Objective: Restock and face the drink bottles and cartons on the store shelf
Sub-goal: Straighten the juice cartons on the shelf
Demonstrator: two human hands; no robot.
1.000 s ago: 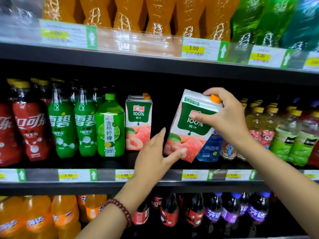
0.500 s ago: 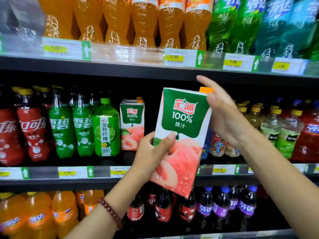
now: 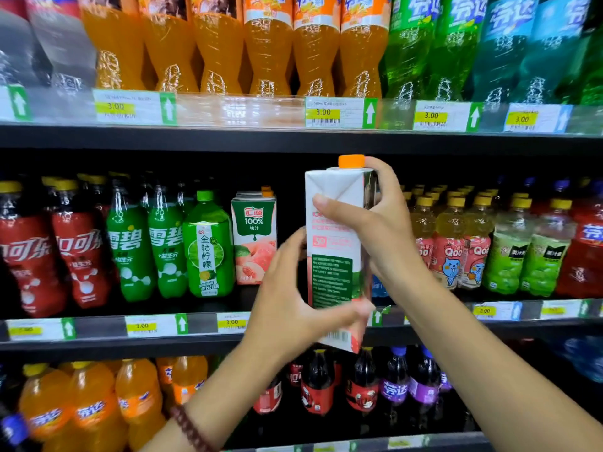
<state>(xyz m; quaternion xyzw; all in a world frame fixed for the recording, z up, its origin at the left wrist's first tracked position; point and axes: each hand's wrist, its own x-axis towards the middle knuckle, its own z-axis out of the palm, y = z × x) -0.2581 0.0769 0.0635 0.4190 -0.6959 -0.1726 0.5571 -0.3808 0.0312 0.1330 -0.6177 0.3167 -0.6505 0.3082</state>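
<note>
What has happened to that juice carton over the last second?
The peach juice carton came off the shelf and was turned, so its printed side panel faces the camera. The right hand still grips its top; the left hand now holds its base. The shelved carton stayed put.

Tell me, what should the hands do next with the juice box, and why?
Probably turn the held carton so its peach picture faces out. Both hands, left hand and right hand, grip it in front of the shelf, and its small-print side shows, while the carton on the shelf shows its front.
</note>
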